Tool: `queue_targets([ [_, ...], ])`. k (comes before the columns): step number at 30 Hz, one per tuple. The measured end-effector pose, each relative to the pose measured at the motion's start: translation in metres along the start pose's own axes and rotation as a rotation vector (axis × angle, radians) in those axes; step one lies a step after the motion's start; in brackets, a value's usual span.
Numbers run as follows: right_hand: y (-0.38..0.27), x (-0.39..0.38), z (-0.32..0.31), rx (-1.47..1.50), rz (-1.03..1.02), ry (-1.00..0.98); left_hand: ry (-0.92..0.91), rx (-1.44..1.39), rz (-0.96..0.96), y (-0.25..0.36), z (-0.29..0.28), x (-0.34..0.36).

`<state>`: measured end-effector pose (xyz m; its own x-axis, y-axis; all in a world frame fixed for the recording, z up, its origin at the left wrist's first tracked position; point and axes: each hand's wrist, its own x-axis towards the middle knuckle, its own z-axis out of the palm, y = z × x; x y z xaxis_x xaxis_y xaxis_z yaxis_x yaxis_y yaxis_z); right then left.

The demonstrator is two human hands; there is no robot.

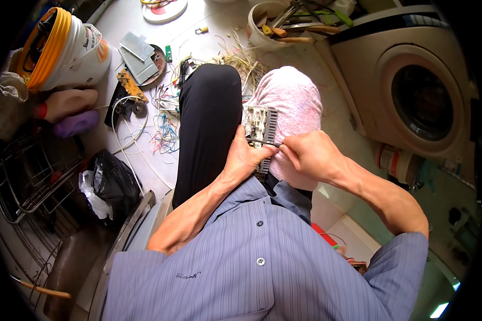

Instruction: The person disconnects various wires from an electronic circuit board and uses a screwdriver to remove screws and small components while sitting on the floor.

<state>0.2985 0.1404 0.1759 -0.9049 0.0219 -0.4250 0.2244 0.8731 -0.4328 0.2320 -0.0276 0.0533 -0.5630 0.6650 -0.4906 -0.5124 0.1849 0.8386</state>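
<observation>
A circuit board with a grey finned strip along its right side (256,123) rests between my thighs against a pink towel (292,99) draped over my right leg. My left hand (241,158) grips the board's lower left, thumb across it. My right hand (310,155) is closed on a thin dark tool (271,144), like a screwdriver shaft, lying across the board; its far tip is partly hidden near my left fingers. My black trouser leg (209,123) is left of the board.
Around me are loose wires (166,131), metal plates (136,61), a white-yellow bucket (80,53), a black bag (118,184), wire racks (27,184), a tub of tools (257,29) and a front-loading washing machine (380,64) at right.
</observation>
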Motion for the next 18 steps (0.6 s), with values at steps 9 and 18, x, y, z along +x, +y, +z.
queue_targets([
  [9, 0.006, -0.007, 0.014, -0.445, -0.363, 0.097, -0.004, -0.060, 0.025, -0.006, -0.001, 0.001],
  [18, 0.013, -0.005, 0.012, -0.504, -0.477, 0.225, 0.004, -0.039, 0.030, 0.000, 0.000, 0.000],
])
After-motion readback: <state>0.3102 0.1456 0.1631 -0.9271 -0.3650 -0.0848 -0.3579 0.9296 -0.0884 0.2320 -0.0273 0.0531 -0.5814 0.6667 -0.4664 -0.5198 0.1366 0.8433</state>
